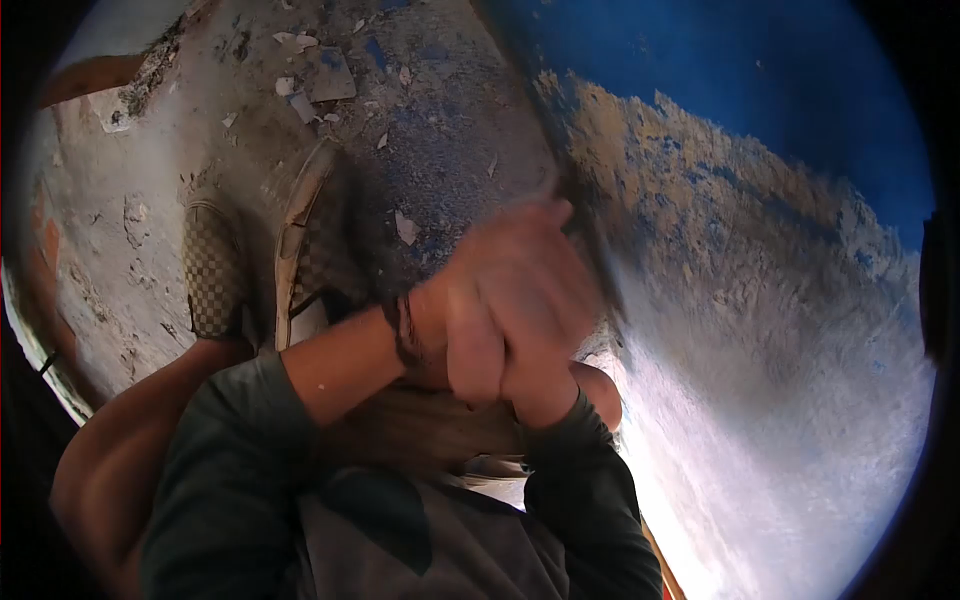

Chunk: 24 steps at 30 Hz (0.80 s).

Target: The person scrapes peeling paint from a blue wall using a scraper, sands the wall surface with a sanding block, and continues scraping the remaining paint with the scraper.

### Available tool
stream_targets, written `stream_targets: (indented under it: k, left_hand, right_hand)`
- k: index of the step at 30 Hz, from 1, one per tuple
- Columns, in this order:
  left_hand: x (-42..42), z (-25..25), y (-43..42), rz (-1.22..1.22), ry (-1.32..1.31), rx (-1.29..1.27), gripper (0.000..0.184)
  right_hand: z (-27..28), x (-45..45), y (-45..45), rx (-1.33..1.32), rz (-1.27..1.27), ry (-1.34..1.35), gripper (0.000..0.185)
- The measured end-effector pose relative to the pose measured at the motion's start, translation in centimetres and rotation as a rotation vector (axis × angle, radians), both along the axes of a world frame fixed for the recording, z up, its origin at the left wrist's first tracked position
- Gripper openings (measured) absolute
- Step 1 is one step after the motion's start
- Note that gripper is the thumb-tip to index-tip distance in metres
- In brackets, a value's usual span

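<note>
My left hand (pixel 510 250) and my right hand (pixel 540 340) are pressed together in front of my knees, one overlapping the other, close to the foot of the wall (pixel 720 260). Motion blurs both, and the fingers look curled closed. Whatever they may hold is hidden among the fingers. A dark band (pixel 405 335) circles my left wrist. The wall beside my hands is blue higher up; lower down the paint is worn away to rough tan and whitish plaster.
Paint chips and flat broken pieces (pixel 332 78) litter the rough grey floor (pixel 430 130). My checkered shoes (pixel 213 268) stand on the floor at left, knees bent. Bright light falls on the wall's lower right part. A brownish edge (pixel 95 80) shows at upper left.
</note>
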State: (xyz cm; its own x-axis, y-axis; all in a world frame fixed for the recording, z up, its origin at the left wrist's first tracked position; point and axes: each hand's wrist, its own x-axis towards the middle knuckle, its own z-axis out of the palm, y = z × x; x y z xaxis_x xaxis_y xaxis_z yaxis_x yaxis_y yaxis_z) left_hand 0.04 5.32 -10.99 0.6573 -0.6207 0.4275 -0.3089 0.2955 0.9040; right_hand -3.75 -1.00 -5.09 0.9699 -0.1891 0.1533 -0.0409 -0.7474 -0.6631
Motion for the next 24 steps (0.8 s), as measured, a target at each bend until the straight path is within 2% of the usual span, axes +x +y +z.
stream_targets:
  k: [1,2,4,5,6,8,9,10,12,15,16,17,18,20,21,23,24]
  left_hand:
    - [1.0,-2.1,-0.4,-0.22,0.034,-0.109,0.018]
    - [2.4,-2.4,-0.8,-0.573,0.139,-0.245,0.018]
    - [-0.1,-0.4,-0.1,-0.069,0.054,-0.059,0.015]
    - [-0.4,0.8,0.3,-0.001,0.06,-0.031,0.014]
    - [-0.6,1.6,0.5,0.02,0.046,-0.027,0.013]
    - [-0.1,0.3,0.3,-0.065,0.026,-0.068,0.01]
    - [0.7,-1.2,0.3,-0.224,0.03,-0.128,0.009]
    - [0.0,-1.7,0.4,-0.219,0.044,-0.117,0.008]
    - [-1.0,1.6,0.2,-0.003,0.077,-0.022,0.006]
    - [-1.1,3.2,0.0,0.07,0.026,-0.01,0.006]
    - [-0.7,1.8,-0.2,-0.015,0.009,-0.06,0.007]
    - [0.8,0.6,-0.5,-0.201,0.008,-0.139,0.008]
    - [0.5,0.6,-0.6,-0.182,0.024,-0.129,0.009]
    - [-1.5,3.3,-0.6,0.099,0.136,0.016,0.012]
    - [-1.4,3.6,-0.5,0.106,0.148,0.023,0.012]
    - [-0.3,3.9,-0.7,0.202,-0.149,0.008,0.013]
    - [0.5,2.0,-0.8,0.201,-0.161,0.004,0.013]
  right_hand:
    - [-2.1,1.2,-0.4,0.077,0.07,-0.164,0.004]
    - [-2.7,2.3,-0.5,0.155,0.144,-0.33,0.009]
    - [-1.6,2.2,-0.7,0.126,0.147,-0.293,0.009]
    - [-0.2,1.7,-0.6,0.108,0.144,-0.229,0.008]
    - [1.5,0.9,-0.4,0.094,0.138,-0.158,0.009]
    - [3.2,0.8,-0.3,0.046,0.127,-0.068,0.01]
    - [3.2,1.0,0.1,0.043,0.125,-0.076,0.01]
    - [2.8,1.4,0.7,0.053,0.08,-0.161,0.008]
    - [3.5,1.1,0.7,0.109,0.027,-0.267,0.007]
    - [4.6,0.9,0.3,0.165,0.008,-0.265,0.008]
    - [3.6,1.8,0.3,0.141,0.008,-0.306,0.009]
    - [2.7,2.3,0.2,0.133,-0.011,-0.323,0.01]
    - [2.6,2.5,0.4,0.166,-0.027,-0.342,0.012]
    - [4.7,1.8,0.5,0.308,-0.073,-0.387,0.016]
    - [4.5,1.6,0.6,0.316,-0.07,-0.374,0.016]
    - [3.9,1.5,0.6,0.25,-0.033,-0.385,0.012]
    - [3.5,1.6,0.6,0.211,-0.015,-0.405,0.01]
